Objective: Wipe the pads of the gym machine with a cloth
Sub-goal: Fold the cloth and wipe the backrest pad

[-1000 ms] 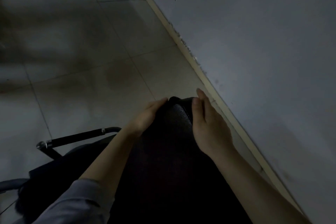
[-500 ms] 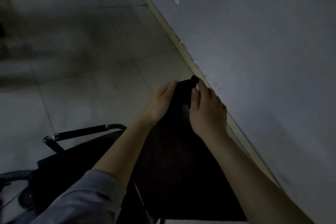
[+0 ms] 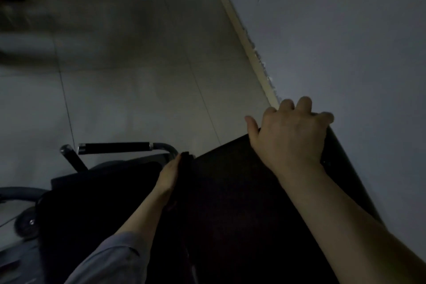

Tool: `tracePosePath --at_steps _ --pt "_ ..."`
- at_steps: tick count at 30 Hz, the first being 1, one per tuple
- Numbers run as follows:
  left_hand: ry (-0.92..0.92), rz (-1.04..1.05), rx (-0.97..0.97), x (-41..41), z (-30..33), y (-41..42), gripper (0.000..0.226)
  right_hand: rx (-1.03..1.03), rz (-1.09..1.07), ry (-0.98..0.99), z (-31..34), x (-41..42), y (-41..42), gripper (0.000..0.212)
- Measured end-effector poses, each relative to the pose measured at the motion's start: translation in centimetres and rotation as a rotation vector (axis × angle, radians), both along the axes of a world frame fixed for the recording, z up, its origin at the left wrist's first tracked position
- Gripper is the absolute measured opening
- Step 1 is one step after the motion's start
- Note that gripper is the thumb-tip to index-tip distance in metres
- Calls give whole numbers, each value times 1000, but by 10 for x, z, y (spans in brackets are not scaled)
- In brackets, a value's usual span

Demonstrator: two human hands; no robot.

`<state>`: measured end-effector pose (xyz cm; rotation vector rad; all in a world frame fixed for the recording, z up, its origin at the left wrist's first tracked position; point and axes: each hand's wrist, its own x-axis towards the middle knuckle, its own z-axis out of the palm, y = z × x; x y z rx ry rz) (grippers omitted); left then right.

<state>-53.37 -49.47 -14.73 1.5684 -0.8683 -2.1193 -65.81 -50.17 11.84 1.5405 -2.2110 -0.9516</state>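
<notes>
The room is dim, and the big black pad of the machine swallows most detail; its lower part runs out of view at 6 o'clock. The left hand lies along the pad's left edge, fingers hidden behind a dark fold there, perhaps the cloth; I cannot tell whether its grip is closed on it. At 2 o'clock from it, the right hand rests palm down on the pad's top corner, fingers spread and curled over the far edge, thumb out, holding nothing else. A foam-covered handle juts at 9 o'clock above the tiled floor.
</notes>
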Motion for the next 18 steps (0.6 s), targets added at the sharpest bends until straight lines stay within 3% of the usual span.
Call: tracePosePath --at_steps 2,5,10,12,14,15,18 --pt "-8 103 -12 -4 4 6 46 -21 -10 0 -3 1 -1 65" --pt "-62 138 -189 -3 29 13 41 -53 10 -6 -7 1 0 62" --pt "142 -150 -692 -32 122 -16 26 -107 38 14 -5 5 1 59" --pt "204 -203 -800 -40 138 -21 24 -125 43 13 -5 7 0 59" --pt "122 -176 -824 -40 115 -13 33 -170 73 22 -9 4 0 59" --pt "-6 -141 -798 -36 98 -4 39 -179 80 27 -12 2 1 58" --pt "-316 -42 -599 -22 53 16 42 -185 106 66 -14 -1 2 57"
